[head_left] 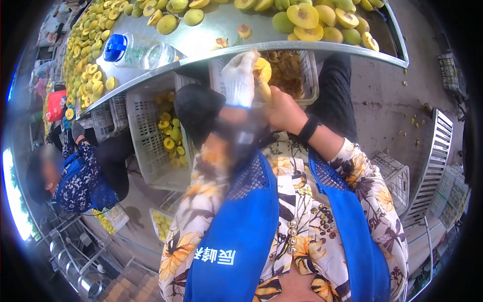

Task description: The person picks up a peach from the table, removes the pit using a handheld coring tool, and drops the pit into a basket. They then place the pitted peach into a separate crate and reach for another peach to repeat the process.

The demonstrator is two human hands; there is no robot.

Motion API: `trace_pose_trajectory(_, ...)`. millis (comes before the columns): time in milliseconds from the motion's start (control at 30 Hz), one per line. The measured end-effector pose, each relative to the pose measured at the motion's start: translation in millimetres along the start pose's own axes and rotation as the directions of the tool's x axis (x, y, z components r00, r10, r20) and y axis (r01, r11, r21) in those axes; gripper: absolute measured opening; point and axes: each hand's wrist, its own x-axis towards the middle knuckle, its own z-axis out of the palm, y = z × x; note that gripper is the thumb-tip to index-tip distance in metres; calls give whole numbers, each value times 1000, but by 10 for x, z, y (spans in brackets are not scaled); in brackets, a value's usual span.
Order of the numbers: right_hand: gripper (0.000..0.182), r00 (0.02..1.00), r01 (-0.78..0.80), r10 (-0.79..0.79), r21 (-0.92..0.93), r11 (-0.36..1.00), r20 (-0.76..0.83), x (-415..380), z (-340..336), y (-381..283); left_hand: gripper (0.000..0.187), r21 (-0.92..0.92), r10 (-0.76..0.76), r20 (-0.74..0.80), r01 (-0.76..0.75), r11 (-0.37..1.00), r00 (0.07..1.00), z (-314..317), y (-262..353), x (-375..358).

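My left hand, in a white knit glove, is closed on a cut yellow peach just off the metal table's front edge. My bare right hand, with a dark band at the wrist, is closed right below the fruit. A short tan, handle-like piece sticks up from its fingers toward the peach; its working end is hidden. Under both hands stands a pale crate holding brownish peach scraps.
Peach halves are heaped on the metal table. A blue-capped plastic bottle lies there. A white crate with peach halves stands left of my legs. Another person sits farther left. Crates stand at right.
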Motion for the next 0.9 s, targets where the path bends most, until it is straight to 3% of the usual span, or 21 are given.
trace_pose_trajectory(100, 21, 945, -266, 167, 364, 893, 282, -47, -200, -156, 30, 16, -36, 57, 35, 999, 998, -60, -55, 61)
trace_pose_trajectory(233, 17, 948, -255, 129, 451, 856, 290, -84, -188, -145, 31, -13, 64, 84, -63, 998, 994, -8, -55, 13)
trace_pose_trajectory(333, 18, 911, -324, 111, 525, 787, 396, -56, -151, -42, 33, -79, 17, 137, -6, 997, 990, -96, -190, 87)
trace_pose_trajectory(433, 18, 863, -409, 64, 618, 672, 502, -85, -152, -2, 28, -429, -94, 417, 287, 857, 904, -126, -97, 2)
trace_pose_trajectory(467, 19, 850, -420, 39, 632, 651, 525, -94, -147, 15, 31, -461, -88, 459, 322, 827, 884, -141, -104, -3)
trace_pose_trajectory(567, 19, 802, -520, 54, 652, 552, 594, -90, -181, -27, 34, -296, -74, 239, 145, 944, 968, -100, -175, 61)
trace_pose_trajectory(667, 21, 744, -609, 5, 674, 418, 669, -43, -248, -30, 36, 28, 75, 118, -79, 996, 990, -79, -123, 57)
trace_pose_trajectory(767, 23, 718, -625, -85, 694, 356, 690, -24, -239, -56, 37, 57, 183, -217, -175, 983, 959, -219, -343, 236)
trace_pose_trajectory(800, 23, 721, -616, -110, 706, 349, 684, -28, -251, -61, 37, -130, 153, -317, -203, 971, 936, -284, -298, 235)
trace_pose_trajectory(867, 23, 769, -523, -107, 716, 462, 630, -44, -290, -40, 38, -542, -37, -309, -144, 828, 950, -619, -55, 229)
trace_pose_trajectory(900, 23, 790, -474, -109, 714, 515, 604, -45, -301, -11, 36, -417, 5, -481, -234, 878, 877, -1016, -97, 324)
